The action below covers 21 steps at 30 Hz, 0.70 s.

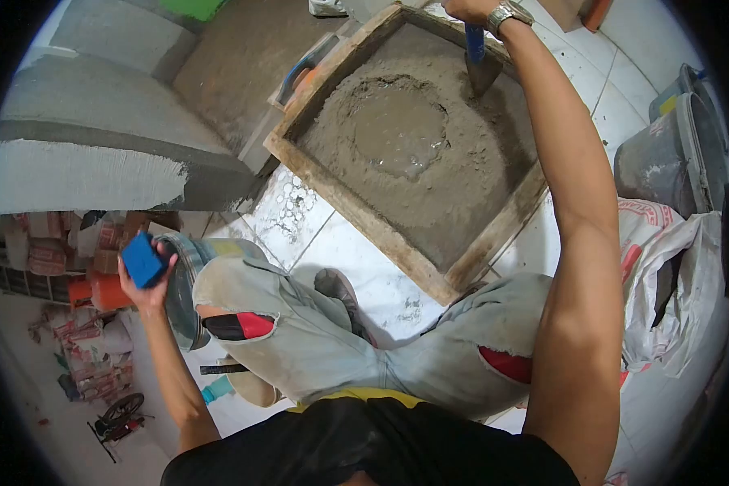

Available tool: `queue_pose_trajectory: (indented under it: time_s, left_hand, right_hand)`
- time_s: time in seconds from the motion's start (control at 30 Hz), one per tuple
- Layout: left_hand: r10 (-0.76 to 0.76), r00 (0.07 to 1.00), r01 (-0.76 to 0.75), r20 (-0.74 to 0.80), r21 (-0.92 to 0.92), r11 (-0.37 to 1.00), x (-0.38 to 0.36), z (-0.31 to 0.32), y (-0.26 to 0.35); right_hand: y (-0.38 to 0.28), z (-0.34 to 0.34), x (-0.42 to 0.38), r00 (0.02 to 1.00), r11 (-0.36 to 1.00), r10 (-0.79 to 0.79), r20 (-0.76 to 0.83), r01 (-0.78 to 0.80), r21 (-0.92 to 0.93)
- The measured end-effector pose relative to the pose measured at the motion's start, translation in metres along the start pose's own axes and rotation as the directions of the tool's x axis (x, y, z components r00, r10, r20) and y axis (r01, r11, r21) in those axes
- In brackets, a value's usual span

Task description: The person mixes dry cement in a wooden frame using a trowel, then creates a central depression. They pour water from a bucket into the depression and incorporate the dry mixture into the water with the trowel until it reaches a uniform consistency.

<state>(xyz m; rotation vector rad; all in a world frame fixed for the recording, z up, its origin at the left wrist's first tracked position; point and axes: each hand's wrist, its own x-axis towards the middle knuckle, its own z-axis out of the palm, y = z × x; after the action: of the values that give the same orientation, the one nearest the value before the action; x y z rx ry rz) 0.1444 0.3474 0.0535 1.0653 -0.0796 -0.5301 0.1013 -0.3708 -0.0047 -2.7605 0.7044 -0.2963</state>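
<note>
The mixing box was rough, unfinished wood, its planks smeared grey. Inside, the mortar looked grainy and matt, with a wet, glossier pool at its middle. The trowel had a dull metal blade and a blue plastic handle. The floor was smooth, glossy white tile. The blue block looked like matt plastic or foam. The sack was woven white fabric.

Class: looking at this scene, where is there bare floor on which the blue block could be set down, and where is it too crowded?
Free: the white tiles between the wooden tray and the knees. Crowded: the tray's mortar, where the right hand works a trowel; sacks and buckets at right. The left hand holds the blue block.
</note>
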Motion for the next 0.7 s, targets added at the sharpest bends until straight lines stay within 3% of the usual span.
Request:
queue_pose_trajectory:
  time_s: [0.07, 0.17, 0.2, 0.27, 0.33, 0.4, 0.47, 0.5, 0.57, 0.63, 0.7]
  left_hand:
    - [-0.115, 0.973, 0.097, 0.198, 0.1, 0.99, 0.04, 0.051, -0.01]
    - [-0.304, 0.91, 0.261, 0.281, 0.179, 0.948, 0.101, 0.113, -0.04]
    - [-0.394, 0.856, 0.335, 0.334, 0.222, 0.916, 0.123, 0.136, -0.055]
    - [-0.54, 0.789, 0.372, 0.295, 0.469, 0.801, 0.162, 0.183, -0.09]
    - [-0.57, 0.802, 0.324, 0.178, 0.672, 0.666, 0.187, 0.222, -0.135]
    - [-0.585, 0.81, 0.23, 0.05, 0.89, 0.394, 0.208, 0.252, -0.171]
    - [-0.657, 0.752, 0.115, 0.055, 0.971, 0.212, 0.241, 0.262, -0.205]
    - [-0.661, 0.747, 0.11, 0.062, 0.97, 0.216, 0.253, 0.264, -0.221]
    - [-0.629, 0.759, -0.096, 0.17, 0.984, 0.151, 0.273, 0.268, -0.249]
    - [-0.597, 0.776, -0.132, 0.202, 0.978, 0.16, 0.286, 0.272, -0.269]
    - [-0.559, 0.797, -0.164, 0.228, 0.973, 0.162, 0.283, 0.284, -0.274]
  right_hand:
    - [-0.006, 0.0, 0.0, 1.0, 1.0, -0.025, 0.006, 0.025, -0.002]
    - [0.002, 0.021, 0.025, 0.99, 0.984, -0.093, 0.106, 0.108, -0.144]
    - [0.001, 0.028, 0.027, 0.99, 0.984, -0.133, 0.044, 0.137, -0.116]
    - [-0.004, 0.023, 0.019, 0.987, 0.983, -0.159, -0.028, 0.155, -0.103]
    - [-0.016, 0.011, 0.002, 0.995, 0.996, -0.094, -0.025, 0.093, -0.009]
    - [-0.018, 0.018, 0.001, 0.992, 0.993, -0.114, -0.054, 0.113, -0.023]
    - [-0.023, 0.015, -0.01, 0.988, 0.991, -0.137, -0.076, 0.137, 0.003]
    - [-0.025, 0.015, -0.01, 0.989, 0.991, -0.13, -0.075, 0.13, -0.004]
    - [-0.029, 0.019, -0.007, 0.992, 0.993, -0.114, -0.051, 0.114, -0.004]
    - [-0.03, 0.018, -0.01, 0.994, 0.993, -0.112, -0.002, 0.112, -0.036]
    - [-0.029, 0.023, -0.007, 0.985, 0.99, -0.143, -0.092, 0.142, -0.024]
